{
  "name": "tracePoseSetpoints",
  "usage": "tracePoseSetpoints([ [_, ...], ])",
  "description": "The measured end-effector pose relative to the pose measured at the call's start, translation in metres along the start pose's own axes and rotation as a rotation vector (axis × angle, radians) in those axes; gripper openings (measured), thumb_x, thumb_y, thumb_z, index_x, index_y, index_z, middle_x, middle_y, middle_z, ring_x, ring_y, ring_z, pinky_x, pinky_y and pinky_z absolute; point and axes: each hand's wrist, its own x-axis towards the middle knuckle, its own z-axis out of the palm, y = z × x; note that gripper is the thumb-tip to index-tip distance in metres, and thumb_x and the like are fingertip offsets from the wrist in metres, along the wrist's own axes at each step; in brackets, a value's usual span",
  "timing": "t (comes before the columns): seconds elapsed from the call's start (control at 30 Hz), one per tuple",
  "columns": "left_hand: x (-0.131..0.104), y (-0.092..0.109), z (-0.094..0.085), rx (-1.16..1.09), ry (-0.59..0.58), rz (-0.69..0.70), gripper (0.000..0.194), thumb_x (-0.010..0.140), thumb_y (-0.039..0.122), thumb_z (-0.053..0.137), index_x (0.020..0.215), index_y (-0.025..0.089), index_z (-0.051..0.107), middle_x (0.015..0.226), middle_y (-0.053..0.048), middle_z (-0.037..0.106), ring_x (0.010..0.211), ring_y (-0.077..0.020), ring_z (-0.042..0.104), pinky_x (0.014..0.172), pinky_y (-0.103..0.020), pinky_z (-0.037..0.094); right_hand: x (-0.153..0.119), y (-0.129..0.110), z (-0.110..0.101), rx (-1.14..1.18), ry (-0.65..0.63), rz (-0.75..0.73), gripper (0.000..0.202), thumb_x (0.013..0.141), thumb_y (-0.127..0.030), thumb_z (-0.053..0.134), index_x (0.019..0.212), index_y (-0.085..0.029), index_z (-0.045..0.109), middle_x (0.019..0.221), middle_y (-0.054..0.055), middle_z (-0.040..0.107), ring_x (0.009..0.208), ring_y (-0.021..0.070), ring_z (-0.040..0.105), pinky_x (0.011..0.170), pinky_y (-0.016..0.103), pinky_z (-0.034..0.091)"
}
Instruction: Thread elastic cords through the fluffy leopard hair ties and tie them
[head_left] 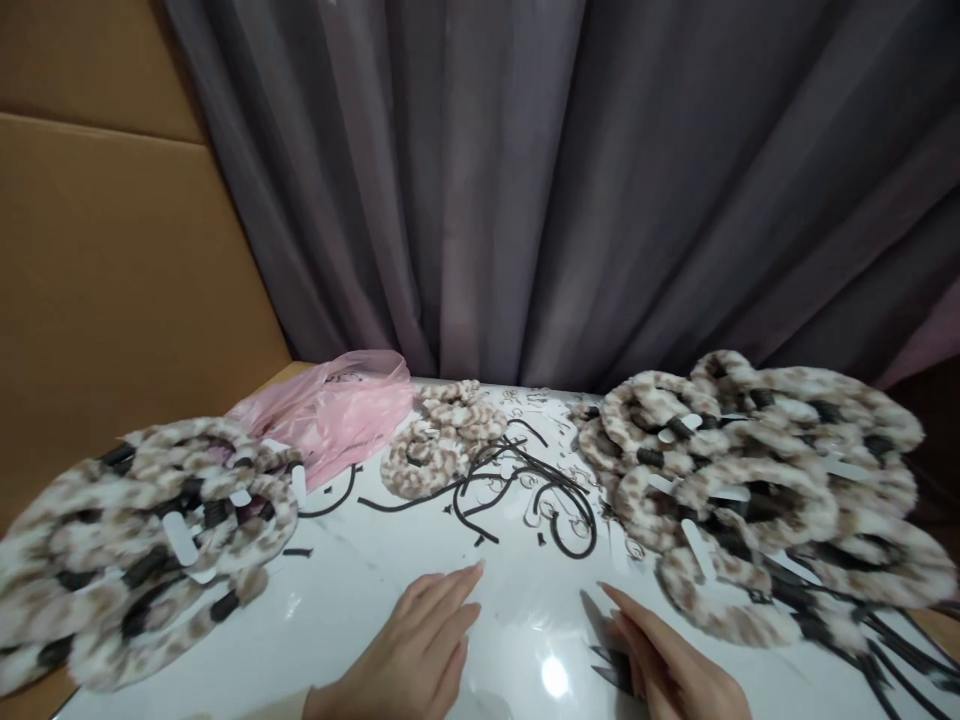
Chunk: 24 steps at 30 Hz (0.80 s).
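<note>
black cords (pixel 546 464) are curling across the counter (pixel 517 590), ahead of both hands | left hand (pixel 409 645): grip is lying loose and flat, holding nothing | right hand (pixel 675 665): fingers are sitting close together — cannot tell whether holding anything | fluffy rings (pixel 814 505) are lying heaped at both sides, pink bag (pixel 337 410) behind the left heap

Makeshift craft workspace, possibly in a home; grey curtain (pixel 495 180) behind; brown cardboard (pixel 112 280) at left; white marbled table (pixel 352 580) with left heap (pixel 105 540) and right heap (pixel 817 510) of furry spotted rings; loose black cords (pixel 576 555) between them.
</note>
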Motion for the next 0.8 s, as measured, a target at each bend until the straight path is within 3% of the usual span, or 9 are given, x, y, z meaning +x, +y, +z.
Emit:
tracePoseSetpoints([
  [0.13, 0.002, -0.020, 0.004, 0.023, 0.052, -0.078, 0.029, 0.087, 0.011, 0.038, 0.114, 0.010, 0.048, 0.111, -0.015, 0.064, 0.107, -0.0217, 0.056, 0.093, -0.038, 0.041, 0.003, 0.004, 0.001, -0.019, -0.037, 0.046, 0.031, 0.088, -0.023, 0.043, 0.114, -0.019, 0.059, 0.079, 0.004, 0.073, 0.066, 0.0125, 0.070, 0.057, 0.013, 0.053],
  [0.23, 0.025, -0.052, 0.000, 0.090, 0.068, -0.323, 0.026, 0.090, 0.018, 0.037, 0.112, 0.012, 0.049, 0.104, -0.014, 0.064, 0.099, -0.0244, 0.057, 0.089, -0.041, 0.041, 0.003, 0.004, 0.002, -0.061, -0.034, 0.104, 0.032, 0.090, -0.027, 0.040, 0.113, -0.018, 0.059, 0.079, 0.005, 0.073, 0.062, 0.0135, 0.069, 0.056, 0.016, 0.054],
  [0.3, 0.048, -0.074, -0.003, 0.106, -0.034, -0.495, 0.029, 0.089, 0.030, 0.040, 0.108, 0.010, 0.051, 0.105, -0.017, 0.061, 0.098, -0.0288, 0.055, 0.086, -0.042, 0.041, 0.002, 0.004, 0.003, -0.096, -0.038, 0.136, 0.033, 0.091, -0.029, 0.038, 0.113, -0.017, 0.059, 0.081, 0.005, 0.073, 0.063, 0.0147, 0.069, 0.056, 0.018, 0.054],
  [0.4, 0.076, -0.100, -0.005, 0.020, -0.317, -0.654, 0.027, 0.084, 0.033, 0.044, 0.094, 0.010, 0.054, 0.094, -0.016, 0.062, 0.090, -0.0299, 0.058, 0.077, -0.038, 0.042, 0.001, 0.004, 0.004, -0.183, -0.048, 0.188, 0.035, 0.091, -0.031, 0.036, 0.115, -0.019, 0.058, 0.084, 0.004, 0.073, 0.063, 0.0164, 0.069, 0.052, 0.021, 0.053],
  [0.47, 0.088, -0.111, -0.005, -0.034, -0.392, -0.668, 0.021, 0.082, 0.026, 0.043, 0.090, 0.011, 0.055, 0.083, -0.012, 0.064, 0.078, -0.0267, 0.060, 0.065, -0.033, 0.042, 0.002, 0.005, 0.002, -0.268, -0.045, 0.233, 0.036, 0.090, -0.030, 0.035, 0.116, -0.020, 0.057, 0.084, 0.004, 0.073, 0.060, 0.0168, 0.069, 0.048, 0.022, 0.051],
  [0.57, 0.097, -0.130, -0.011, -0.062, -0.416, -0.682, 0.017, 0.077, 0.015, 0.041, 0.080, 0.012, 0.057, 0.074, -0.009, 0.064, 0.069, -0.0222, 0.060, 0.058, -0.028, 0.039, 0.007, 0.005, -0.006, -0.430, -0.012, 0.308, 0.035, 0.088, -0.028, 0.034, 0.112, -0.018, 0.058, 0.075, 0.004, 0.072, 0.053, 0.0179, 0.066, 0.040, 0.023, 0.046],
  [0.67, 0.108, -0.151, -0.034, -0.085, -0.425, -0.683, 0.022, 0.073, 0.008, 0.037, 0.067, 0.011, 0.057, 0.062, -0.003, 0.059, 0.060, -0.0150, 0.056, 0.056, -0.023, 0.037, 0.018, 0.000, -0.018, -0.558, 0.081, 0.284, 0.034, 0.087, -0.026, 0.033, 0.105, -0.016, 0.060, 0.064, 0.004, 0.068, 0.048, 0.0191, 0.063, 0.034, 0.024, 0.038],
  [0.8, 0.136, -0.169, -0.094, -0.109, -0.443, -0.652, 0.035, 0.077, 0.011, 0.027, 0.072, 0.003, 0.060, 0.058, 0.005, 0.052, 0.058, -0.0096, 0.053, 0.057, -0.016, 0.035, 0.050, -0.025, -0.025, -0.492, 0.113, -0.027, 0.032, 0.087, -0.018, 0.033, 0.105, -0.015, 0.059, 0.086, 0.009, 0.070, 0.069, 0.0194, 0.066, 0.048, 0.025, 0.046],
])
